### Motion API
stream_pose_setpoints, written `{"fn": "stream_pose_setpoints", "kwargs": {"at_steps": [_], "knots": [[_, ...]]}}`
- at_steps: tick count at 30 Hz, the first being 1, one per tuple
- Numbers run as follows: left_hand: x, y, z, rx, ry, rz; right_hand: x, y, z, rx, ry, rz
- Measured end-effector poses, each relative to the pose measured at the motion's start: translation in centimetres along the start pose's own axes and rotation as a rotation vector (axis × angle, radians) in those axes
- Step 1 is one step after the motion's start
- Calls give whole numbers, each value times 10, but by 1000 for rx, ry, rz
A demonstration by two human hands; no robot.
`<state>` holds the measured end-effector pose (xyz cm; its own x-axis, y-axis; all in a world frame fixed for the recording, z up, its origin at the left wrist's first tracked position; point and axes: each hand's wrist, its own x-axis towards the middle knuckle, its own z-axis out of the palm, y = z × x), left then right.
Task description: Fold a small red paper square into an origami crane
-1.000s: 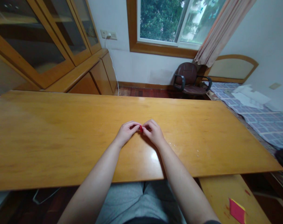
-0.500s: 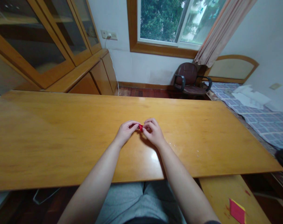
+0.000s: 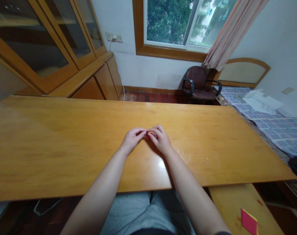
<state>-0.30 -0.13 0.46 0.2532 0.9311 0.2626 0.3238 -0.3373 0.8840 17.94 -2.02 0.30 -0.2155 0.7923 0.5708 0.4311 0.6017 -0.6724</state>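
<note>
In the head view, the left hand (image 3: pixel 133 137) pinches one end of a small red piece (image 3: pixel 148 133) between thumb and forefinger, and the right hand (image 3: pixel 161 138) appears to grip its other side the same way. The piece sits between the two sets of fingertips, just above the middle of the wooden table (image 3: pixel 65 140), mostly covered by the fingers, with a thin yellowish line showing. The step in hand looks like fine folding or shaping; the next move seems to call for one steady pinch while the other hand's fingertips work the material. The near edge of the table crosses below the forearms, the far edge lies well beyond the hands, and broad stretches of wood run left and right, so elbows have room. Past the near edge, at lower right, a red-and-yellow piece (image 3: pixel 249 222) lies on a lower wooden surface (image 3: pixel 226 199)
</note>
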Motion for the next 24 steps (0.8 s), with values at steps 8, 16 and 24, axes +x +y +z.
{"fn": "stream_pose_setpoints", "kwargs": {"at_steps": [8,16,24], "knots": [[0,-1,1,-18,-21,-39,-1,1,0,-19,-25,-28],[0,-2,1,-67,-23,-68,-2,-1,0,-36,-11,17],[-1,-7,2,-10,14,-20,-3,-1,0,-81,-14,38]]}}
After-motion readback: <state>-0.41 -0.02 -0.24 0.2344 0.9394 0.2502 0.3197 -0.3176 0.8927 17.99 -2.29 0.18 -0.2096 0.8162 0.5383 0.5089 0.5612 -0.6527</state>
